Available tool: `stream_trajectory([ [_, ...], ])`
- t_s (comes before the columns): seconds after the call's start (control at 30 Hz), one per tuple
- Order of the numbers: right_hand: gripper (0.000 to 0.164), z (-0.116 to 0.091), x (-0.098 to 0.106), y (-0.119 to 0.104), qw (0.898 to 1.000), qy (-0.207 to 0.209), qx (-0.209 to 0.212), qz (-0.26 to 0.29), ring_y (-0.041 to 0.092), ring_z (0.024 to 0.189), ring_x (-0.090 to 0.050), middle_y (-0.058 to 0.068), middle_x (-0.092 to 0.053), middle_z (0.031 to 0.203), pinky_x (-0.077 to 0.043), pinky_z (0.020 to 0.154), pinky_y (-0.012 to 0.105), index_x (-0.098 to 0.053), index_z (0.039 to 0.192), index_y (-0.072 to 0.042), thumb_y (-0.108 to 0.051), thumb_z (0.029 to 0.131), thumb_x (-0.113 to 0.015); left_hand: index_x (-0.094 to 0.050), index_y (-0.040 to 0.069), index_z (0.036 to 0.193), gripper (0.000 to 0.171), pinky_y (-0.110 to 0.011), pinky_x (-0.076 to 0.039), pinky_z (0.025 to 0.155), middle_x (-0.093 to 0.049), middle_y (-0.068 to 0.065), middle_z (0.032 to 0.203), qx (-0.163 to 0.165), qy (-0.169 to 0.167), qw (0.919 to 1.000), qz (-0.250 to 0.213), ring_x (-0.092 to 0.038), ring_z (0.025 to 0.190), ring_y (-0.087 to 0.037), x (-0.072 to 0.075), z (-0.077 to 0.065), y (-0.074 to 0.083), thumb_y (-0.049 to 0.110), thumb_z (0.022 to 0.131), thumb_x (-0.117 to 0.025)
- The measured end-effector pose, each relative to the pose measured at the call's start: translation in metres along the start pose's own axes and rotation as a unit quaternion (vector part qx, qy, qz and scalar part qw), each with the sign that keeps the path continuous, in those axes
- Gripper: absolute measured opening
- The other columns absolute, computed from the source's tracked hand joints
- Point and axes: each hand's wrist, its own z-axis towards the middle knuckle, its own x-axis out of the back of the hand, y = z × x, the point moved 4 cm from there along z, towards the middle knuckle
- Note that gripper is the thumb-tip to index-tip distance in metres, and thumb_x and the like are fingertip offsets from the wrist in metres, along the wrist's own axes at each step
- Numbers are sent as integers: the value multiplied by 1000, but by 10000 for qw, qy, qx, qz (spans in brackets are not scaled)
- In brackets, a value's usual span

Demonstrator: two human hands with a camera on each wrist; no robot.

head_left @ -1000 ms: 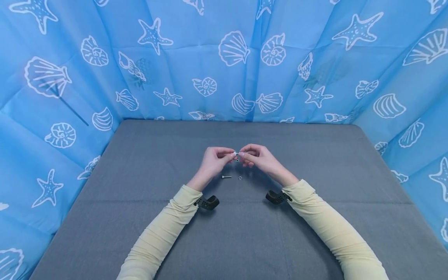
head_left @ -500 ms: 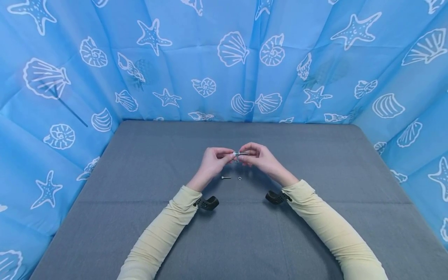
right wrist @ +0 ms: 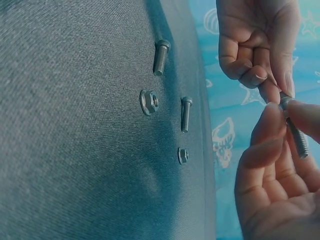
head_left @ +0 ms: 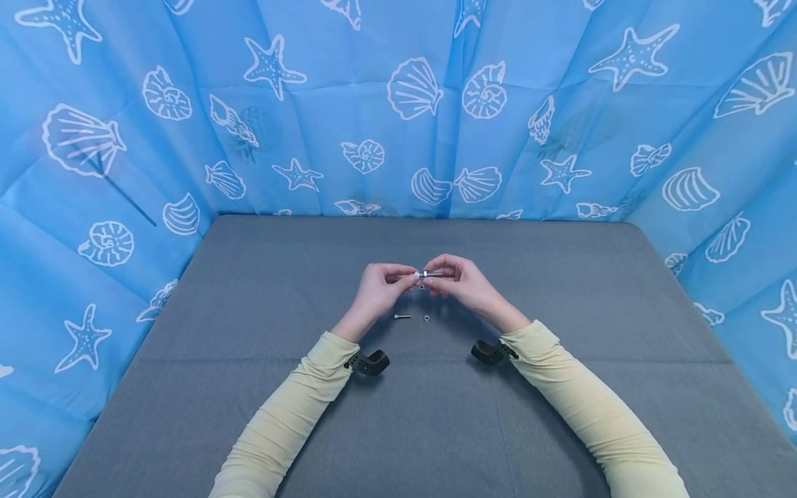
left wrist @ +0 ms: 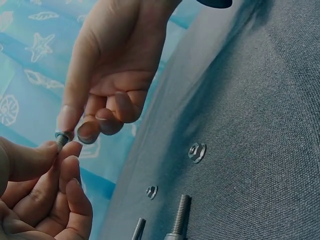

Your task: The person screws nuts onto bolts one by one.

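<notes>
Above the grey cloth, both hands meet at one metal bolt (right wrist: 298,139). My left hand (head_left: 381,285) pinches its head end between thumb and fingers. The thumb and index finger of my right hand (head_left: 465,282) grip a nut (head_left: 425,274) around the bolt. In the right wrist view the threaded end sticks out past the right fingers. On the cloth below lie a larger bolt (right wrist: 161,57) with a flange nut (right wrist: 149,102), and a smaller bolt (right wrist: 186,114) with a smaller nut (right wrist: 183,155). The smaller bolt is hidden behind the hands in the head view.
A grey cloth-covered table (head_left: 398,422) spreads beneath the arms. Blue curtains (head_left: 373,104) printed with shells and starfish hang along its back and sides. Black wrist mounts (head_left: 370,362) jut inward from both sleeves.
The right fingers have shifted on the bolt, so the nut and shank, mostly covered a second ago, now show between the hands. The left hand and the loose pieces have stayed in place.
</notes>
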Motion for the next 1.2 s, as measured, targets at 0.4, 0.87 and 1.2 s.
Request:
stream_trajectory([
  [0.4,25,-1,-2,-1,10000,-52,2,41,23,76,-64,23,-66,97,-52,67,40,-59,112,4,-12,94,-63,-72,-2,102,17,-45,-55,79,-72,-11,90,42,32,10000,-30,-69,83,-26,0,-1,-1,9,90,-68],
  [0.87,24,-1,-1,-1,9999,-76,-120,-74,32,81,-63,24,-66,99,-52,69,44,-61,110,2,-16,94,-63,-71,-2,107,23,-48,-54,81,-70,-19,98,61,-115,9999,-7,-67,89,-32,-1,-3,2,13,91,-67],
  [1.2,27,-2,-2,-3,9998,-35,-171,10,28,80,-64,26,-65,101,-51,68,41,-58,115,3,-13,94,-64,-72,-2,103,17,-45,-55,80,-71,-12,93,40,-64,9999,-126,-67,90,-36,0,0,-2,9,91,-67],
])
